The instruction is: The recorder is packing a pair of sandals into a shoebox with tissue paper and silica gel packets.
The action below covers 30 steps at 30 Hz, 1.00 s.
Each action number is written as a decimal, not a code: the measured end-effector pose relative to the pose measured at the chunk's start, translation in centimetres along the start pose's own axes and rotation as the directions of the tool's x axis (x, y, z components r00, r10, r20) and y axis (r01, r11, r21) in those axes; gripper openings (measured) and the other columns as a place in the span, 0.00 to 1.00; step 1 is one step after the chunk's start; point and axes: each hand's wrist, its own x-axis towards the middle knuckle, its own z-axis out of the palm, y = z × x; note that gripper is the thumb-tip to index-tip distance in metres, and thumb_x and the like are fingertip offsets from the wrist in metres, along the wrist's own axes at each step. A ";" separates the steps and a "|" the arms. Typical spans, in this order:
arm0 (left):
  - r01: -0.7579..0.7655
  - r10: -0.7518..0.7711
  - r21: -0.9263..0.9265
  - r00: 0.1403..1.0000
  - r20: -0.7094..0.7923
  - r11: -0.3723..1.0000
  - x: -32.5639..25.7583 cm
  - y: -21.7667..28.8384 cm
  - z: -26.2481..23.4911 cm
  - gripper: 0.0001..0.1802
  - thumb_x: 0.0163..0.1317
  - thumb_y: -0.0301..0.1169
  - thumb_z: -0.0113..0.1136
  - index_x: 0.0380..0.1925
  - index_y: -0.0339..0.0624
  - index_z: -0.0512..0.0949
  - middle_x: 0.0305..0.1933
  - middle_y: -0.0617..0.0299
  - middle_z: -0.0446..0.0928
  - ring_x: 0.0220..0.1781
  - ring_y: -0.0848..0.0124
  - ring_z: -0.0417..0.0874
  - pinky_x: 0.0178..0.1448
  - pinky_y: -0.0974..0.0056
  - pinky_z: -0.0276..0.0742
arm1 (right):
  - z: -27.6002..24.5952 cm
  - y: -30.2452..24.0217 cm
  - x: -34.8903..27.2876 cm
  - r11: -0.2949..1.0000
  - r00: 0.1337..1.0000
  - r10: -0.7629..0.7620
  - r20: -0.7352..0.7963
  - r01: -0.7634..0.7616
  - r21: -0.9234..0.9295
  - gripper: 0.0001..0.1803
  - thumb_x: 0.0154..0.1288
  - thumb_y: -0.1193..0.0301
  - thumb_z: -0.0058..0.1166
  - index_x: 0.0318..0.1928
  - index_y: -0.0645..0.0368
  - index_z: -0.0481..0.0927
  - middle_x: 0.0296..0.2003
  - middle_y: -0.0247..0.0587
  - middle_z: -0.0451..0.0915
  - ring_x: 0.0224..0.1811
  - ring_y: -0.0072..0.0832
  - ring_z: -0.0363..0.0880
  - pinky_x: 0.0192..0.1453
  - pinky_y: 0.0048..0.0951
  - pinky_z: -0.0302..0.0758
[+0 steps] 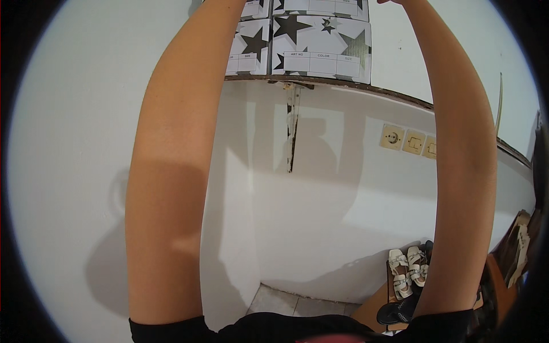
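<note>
Both my arms reach up toward white boxes with black and grey stars, stacked on a wall shelf (400, 98). The lower right box (320, 47) shows its whole front. A lower left box (251, 43) is partly covered by my left forearm. Parts of an upper box (326, 7) show at the top edge. My left hand lies beyond the top edge, out of view. Only a sliver of my right hand (393, 2) shows, to the right of the upper box; its fingers are cut off, so any grip is hidden.
A rusty metal bracket (291, 128) supports the shelf. A beige socket (393, 137) and switches (414, 142) are on the wall below it. At the lower right, white sandals (400, 273) and a black sandal (394, 313) rest on a brown surface. Grey floor tiles (274, 300) show below.
</note>
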 end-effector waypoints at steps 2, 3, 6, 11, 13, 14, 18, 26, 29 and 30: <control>-0.009 0.009 -0.018 1.000 0.023 1.000 -0.4 0.1 0.4 0.46 0.53 0.73 0.27 0.64 0.54 0.60 0.70 0.45 0.42 0.71 0.43 0.37 0.68 0.38 0.34 | 0.3 0.2 0.0 0.999 1.000 0.013 0.012 -0.014 0.046 0.46 0.57 0.33 0.31 0.66 0.53 0.54 0.64 0.57 0.55 0.63 0.63 0.53 0.61 0.63 0.54; -0.027 0.026 -0.023 0.999 -0.023 0.999 -0.6 0.2 0.5 0.45 0.55 0.71 0.28 0.65 0.56 0.56 0.70 0.44 0.43 0.71 0.43 0.38 0.68 0.38 0.35 | 0.5 0.1 0.0 0.998 1.000 0.022 0.003 -0.022 0.054 0.45 0.57 0.34 0.32 0.66 0.52 0.54 0.63 0.58 0.56 0.62 0.62 0.55 0.60 0.64 0.56; -0.051 0.051 0.005 0.996 -0.076 0.999 -0.9 0.5 0.7 0.43 0.56 0.69 0.30 0.67 0.58 0.48 0.69 0.41 0.44 0.70 0.42 0.40 0.67 0.38 0.35 | 0.8 0.4 0.1 0.996 1.000 0.018 -0.018 -0.016 0.090 0.45 0.57 0.34 0.34 0.65 0.54 0.56 0.61 0.59 0.59 0.60 0.60 0.59 0.57 0.62 0.60; -0.078 0.082 0.072 0.995 -0.050 0.994 -1.1 1.2 0.7 0.42 0.57 0.67 0.34 0.67 0.59 0.48 0.69 0.40 0.44 0.71 0.43 0.40 0.67 0.37 0.36 | 1.1 1.0 0.9 0.995 0.998 0.034 -0.061 -0.028 0.095 0.44 0.58 0.36 0.37 0.63 0.58 0.58 0.57 0.60 0.64 0.56 0.57 0.66 0.53 0.58 0.66; -0.064 0.070 0.118 0.996 -0.051 0.991 -1.2 1.3 0.7 0.41 0.57 0.66 0.34 0.67 0.60 0.48 0.69 0.40 0.44 0.71 0.43 0.40 0.67 0.37 0.36 | 1.4 1.2 1.2 0.993 0.992 0.064 -0.113 -0.051 0.110 0.42 0.58 0.37 0.37 0.61 0.58 0.61 0.55 0.61 0.66 0.54 0.56 0.67 0.52 0.56 0.68; -0.063 0.069 0.119 0.996 -0.049 0.991 -1.3 1.4 0.7 0.41 0.57 0.66 0.34 0.67 0.60 0.48 0.69 0.40 0.44 0.71 0.43 0.40 0.67 0.37 0.36 | 1.4 1.4 1.3 0.992 0.992 0.065 -0.111 -0.053 0.111 0.42 0.58 0.37 0.37 0.61 0.58 0.61 0.55 0.61 0.66 0.54 0.56 0.67 0.52 0.56 0.68; -0.059 0.062 0.118 0.998 -0.023 0.991 -1.2 1.6 0.4 0.41 0.58 0.65 0.35 0.67 0.61 0.48 0.69 0.41 0.43 0.71 0.44 0.40 0.67 0.38 0.36 | 1.0 1.2 1.5 0.995 0.999 0.042 -0.034 -0.039 0.094 0.41 0.58 0.37 0.37 0.58 0.59 0.65 0.53 0.61 0.68 0.52 0.54 0.69 0.50 0.55 0.69; -0.053 0.063 0.159 0.996 -0.059 0.986 -0.8 2.3 0.3 0.41 0.58 0.63 0.39 0.67 0.58 0.48 0.70 0.41 0.42 0.71 0.43 0.40 0.67 0.37 0.36 | 0.7 0.7 0.4 0.997 0.988 0.076 -0.136 -0.070 0.045 0.48 0.57 0.37 0.41 0.56 0.75 0.61 0.52 0.66 0.67 0.51 0.55 0.70 0.49 0.49 0.72; -0.044 0.083 0.208 0.980 -0.181 0.977 -1.7 4.4 0.6 0.40 0.57 0.57 0.47 0.66 0.57 0.50 0.70 0.43 0.44 0.71 0.44 0.41 0.66 0.37 0.38 | 1.6 2.2 0.9 0.976 0.819 -0.187 -0.543 0.091 -0.198 0.49 0.56 0.41 0.46 0.58 0.76 0.54 0.53 0.75 0.62 0.53 0.60 0.68 0.54 0.47 0.70; 0.004 0.041 0.186 0.971 -0.236 0.982 -2.2 5.3 0.4 0.39 0.56 0.53 0.51 0.66 0.57 0.51 0.69 0.44 0.44 0.70 0.44 0.41 0.66 0.36 0.39 | 1.3 2.3 -0.5 0.969 0.836 -0.202 -0.510 0.095 -0.229 0.49 0.55 0.45 0.50 0.60 0.75 0.50 0.53 0.80 0.58 0.54 0.64 0.65 0.57 0.47 0.67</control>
